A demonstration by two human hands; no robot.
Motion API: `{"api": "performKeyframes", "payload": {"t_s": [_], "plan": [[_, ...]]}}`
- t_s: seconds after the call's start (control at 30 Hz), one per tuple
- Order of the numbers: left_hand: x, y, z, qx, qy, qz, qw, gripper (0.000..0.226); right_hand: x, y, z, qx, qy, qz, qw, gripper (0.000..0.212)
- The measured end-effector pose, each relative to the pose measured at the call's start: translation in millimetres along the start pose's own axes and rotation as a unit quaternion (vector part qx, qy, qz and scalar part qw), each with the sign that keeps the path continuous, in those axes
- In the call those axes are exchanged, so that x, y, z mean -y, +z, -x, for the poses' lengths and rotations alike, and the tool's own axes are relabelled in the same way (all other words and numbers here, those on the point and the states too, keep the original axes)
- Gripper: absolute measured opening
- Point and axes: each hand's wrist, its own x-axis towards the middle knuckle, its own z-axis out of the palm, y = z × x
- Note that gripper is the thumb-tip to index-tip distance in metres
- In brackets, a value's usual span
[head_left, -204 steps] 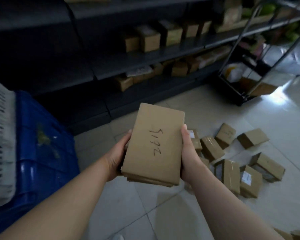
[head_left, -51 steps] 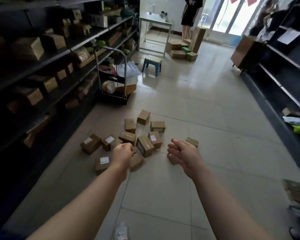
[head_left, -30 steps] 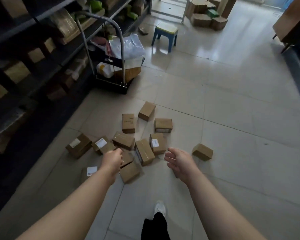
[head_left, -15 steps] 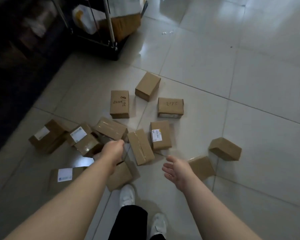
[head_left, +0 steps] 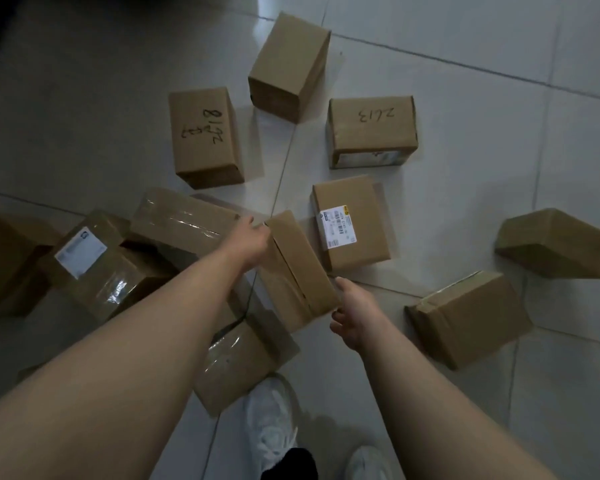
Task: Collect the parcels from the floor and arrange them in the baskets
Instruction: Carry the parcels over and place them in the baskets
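Note:
Several brown cardboard parcels lie scattered on the pale tiled floor (head_left: 430,209). A long narrow parcel (head_left: 300,275) rests tilted on top of the pile at the centre. My left hand (head_left: 248,242) grips its far left edge, fingers partly hidden behind it. My right hand (head_left: 354,313) is at its near right corner, fingers apart, thumb touching the side. Around it lie a parcel marked in pen (head_left: 205,136), a parcel marked 2613 (head_left: 371,129) and a parcel with a white label (head_left: 350,223). No basket is in view.
Taped parcels (head_left: 101,258) are heaped at the left, one (head_left: 236,362) under my left forearm. Two more parcels (head_left: 468,317) (head_left: 555,244) lie to the right, another (head_left: 288,67) at the top. My white shoes (head_left: 274,417) stand just below the pile.
The view has dropped closer to the pile. Both hands have reached down onto the long central parcel; half a second ago they hovered above it holding nothing.

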Motion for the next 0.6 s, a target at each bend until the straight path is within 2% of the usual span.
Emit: {"api": "performKeyframes", "payload": {"t_s": [0.1, 0.27, 0.5, 0.6], "plan": [[4.9, 8.7, -25.3, -0.007, 0.010, -0.040, 0.999, 0.054, -1.5, 6.9, -20.4, 0.018, 0.009, -0.025, 0.999, 0.019], [9.1, 14.0, -34.2, -0.004, 0.018, -0.060, 0.998, 0.042, -2.8, 11.2, -36.8, 0.028, 0.006, -0.092, 0.995, 0.022], [15.5, -11.8, 6.5, -0.023, -0.052, 0.006, 0.998, 0.029, 4.8, -0.3, 3.4, -0.004, -0.011, -0.039, 0.999, 0.017], [13.3, -32.4, 37.5, -0.038, -0.071, 0.003, 0.997, 0.027, 11.6, -4.9, 36.4, -0.009, -0.017, -0.017, 1.000, 0.022]]}}
